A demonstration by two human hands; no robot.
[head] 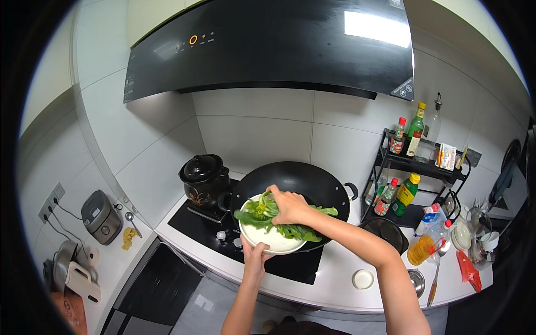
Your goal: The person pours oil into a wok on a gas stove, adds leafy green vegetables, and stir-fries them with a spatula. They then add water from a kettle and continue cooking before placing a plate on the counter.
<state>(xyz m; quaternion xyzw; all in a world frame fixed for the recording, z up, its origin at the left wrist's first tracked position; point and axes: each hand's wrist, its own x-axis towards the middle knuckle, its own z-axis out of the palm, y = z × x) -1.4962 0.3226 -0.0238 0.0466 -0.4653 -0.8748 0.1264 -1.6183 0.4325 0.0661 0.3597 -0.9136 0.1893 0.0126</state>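
My left hand (pixel 254 255) grips the near rim of a white bowl (pixel 276 243), its thumb over the edge. The bowl is held above the near side of a large black wok (pixel 289 178) on the hob. Leafy green vegetables (pixel 264 211) with stems lie in the bowl and reach past its right rim over the wok. From above, my right hand (pixel 289 205) has its fingers closed around a bunch of these greens. The wok's bottom is mostly hidden behind the bowl, the greens and my right arm.
A black lidded clay pot (pixel 205 178) stands left of the wok. The range hood (pixel 268 46) hangs overhead. To the right are a seasoning rack (pixel 418 165) with bottles, a black pot (pixel 385 232), an oil bottle (pixel 421 249), a small white dish (pixel 363 279) and a long-handled utensil (pixel 435 276).
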